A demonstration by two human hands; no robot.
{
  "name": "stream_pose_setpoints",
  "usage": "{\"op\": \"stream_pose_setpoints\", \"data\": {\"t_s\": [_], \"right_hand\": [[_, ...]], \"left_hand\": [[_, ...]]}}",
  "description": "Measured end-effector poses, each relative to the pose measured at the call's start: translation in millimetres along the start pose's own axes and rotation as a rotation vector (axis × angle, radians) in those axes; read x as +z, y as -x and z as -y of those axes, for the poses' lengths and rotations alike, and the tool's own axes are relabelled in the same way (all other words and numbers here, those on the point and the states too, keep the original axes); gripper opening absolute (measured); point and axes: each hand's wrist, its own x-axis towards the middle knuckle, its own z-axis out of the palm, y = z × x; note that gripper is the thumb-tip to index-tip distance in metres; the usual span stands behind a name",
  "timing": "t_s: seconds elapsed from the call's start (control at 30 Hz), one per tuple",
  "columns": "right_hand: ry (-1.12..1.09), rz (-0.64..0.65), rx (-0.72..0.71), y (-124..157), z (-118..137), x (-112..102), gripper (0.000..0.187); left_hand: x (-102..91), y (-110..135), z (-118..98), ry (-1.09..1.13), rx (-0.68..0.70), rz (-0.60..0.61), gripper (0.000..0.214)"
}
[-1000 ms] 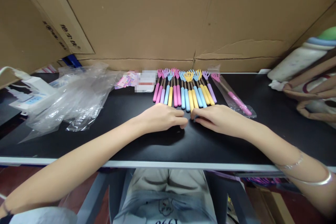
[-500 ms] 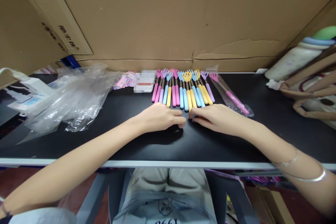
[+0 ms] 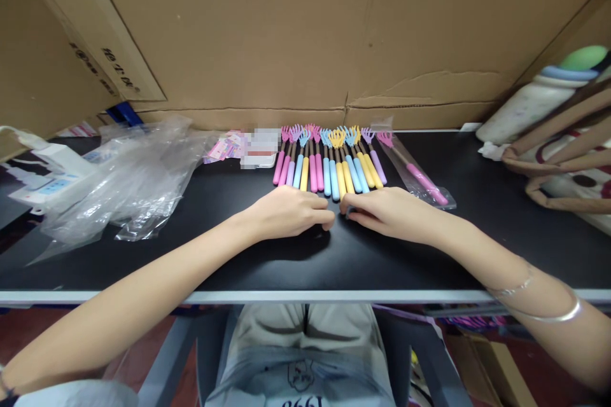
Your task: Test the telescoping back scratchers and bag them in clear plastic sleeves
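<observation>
A row of several small back scratchers [image 3: 329,165] with pink, blue, yellow and purple handles and claw-shaped heads lies side by side on the black table [image 3: 238,261], heads toward the cardboard wall. My left hand [image 3: 286,213] and my right hand [image 3: 386,213] rest knuckles-up at the handles' near ends, fingers curled together. Their fingertips almost meet and touch the handle ends, and neither hand grips anything I can see. One pink scratcher in a clear bag [image 3: 413,172] lies just right of the row.
Crumpled clear plastic bags [image 3: 128,178] and a white power strip [image 3: 48,172] lie at the left. Pink labels [image 3: 224,147] sit behind them. Cardboard boxes [image 3: 286,32] wall the back. A brown-strapped bag [image 3: 568,152] and a bottle [image 3: 529,102] occupy the right.
Both hands stay at the handle ends, fingers still curled. The view has shifted slightly, so everything sits a little further left in the frame.
</observation>
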Motion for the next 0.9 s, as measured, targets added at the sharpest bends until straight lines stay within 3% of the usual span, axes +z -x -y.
{"op": "stream_pose_setpoints", "data": {"t_s": [0.17, 0.6, 0.9], "right_hand": [[0.008, 0.003, 0.005, 0.0, -0.7, 0.2, 0.014], [-0.024, 0.009, 0.003, 0.2, -0.1, -0.5, 0.014], [-0.023, 0.009, 0.013, 0.5, 1.1, -1.1, 0.019]], "left_hand": [[1.5, -0.3, 1.8, 0.003, 0.03, -0.046, 0.025], [1.1, -0.2, -0.1, 0.005, 0.0, 0.011, 0.026], [0.5, -0.6, 0.2, 0.002, 0.011, -0.023, 0.027]]}}
